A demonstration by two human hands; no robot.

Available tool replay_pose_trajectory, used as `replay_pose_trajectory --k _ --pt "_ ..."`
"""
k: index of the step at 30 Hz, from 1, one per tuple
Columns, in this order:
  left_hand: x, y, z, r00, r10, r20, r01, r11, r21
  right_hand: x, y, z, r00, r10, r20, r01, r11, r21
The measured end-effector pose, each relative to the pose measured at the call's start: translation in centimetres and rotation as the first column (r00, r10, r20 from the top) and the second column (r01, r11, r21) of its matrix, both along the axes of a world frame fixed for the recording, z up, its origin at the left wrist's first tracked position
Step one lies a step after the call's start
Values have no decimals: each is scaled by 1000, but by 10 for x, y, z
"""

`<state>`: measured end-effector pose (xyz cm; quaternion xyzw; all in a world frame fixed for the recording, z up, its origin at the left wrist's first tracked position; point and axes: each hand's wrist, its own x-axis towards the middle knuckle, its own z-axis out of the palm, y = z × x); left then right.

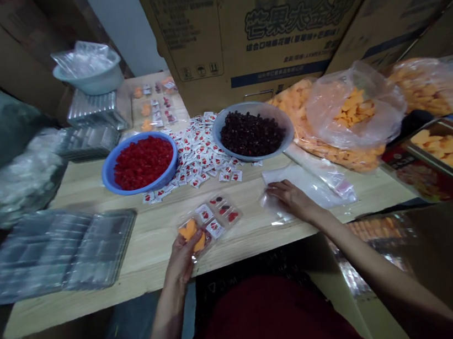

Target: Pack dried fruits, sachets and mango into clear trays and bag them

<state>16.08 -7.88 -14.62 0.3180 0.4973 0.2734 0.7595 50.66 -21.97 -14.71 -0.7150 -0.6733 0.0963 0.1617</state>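
Note:
My left hand (183, 256) grips the near left end of a clear plastic tray (211, 220), thumb on top. Orange pieces (193, 234), small printed sachets and red and dark candies sit in its compartments. Over to the right, my right hand (291, 197) lies on a stack of clear plastic bags (308, 186). Its fingers are bent at the left edge of the bags, pinching the film there. How many bags it pinches I cannot make out.
Behind the tray stand a blue bowl of red candies (140, 164), a heap of sachets (199, 151) and a bowl of dark candies (252, 131). Empty trays (53, 250) are stacked left. Orange pieces in bags (328, 117) and a box (438, 161) stand right; cartons (250, 33) rise behind.

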Motion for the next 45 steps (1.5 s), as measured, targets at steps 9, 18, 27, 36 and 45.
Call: replay_pose_trajectory --k 9,18,27,36,45 --pt "6 2 -7 977 90 -195 -29 956 293 -105 45 2 965 209 -159 -175 963 203" --pt "-21 20 -24 513 316 -798 431 709 558 -119 77 -38 959 248 -140 -225 961 160" --pt "43 -11 18 639 385 -666 607 280 744 -118 26 -3 883 9 -469 183 914 362" --pt "179 -40 -12 747 -419 -517 615 139 776 -52 -71 -7 581 -400 -709 721 656 221" --pt "203 -3 -19 923 -263 -283 386 643 661 -24 -31 -1 647 -334 -685 700 616 361"
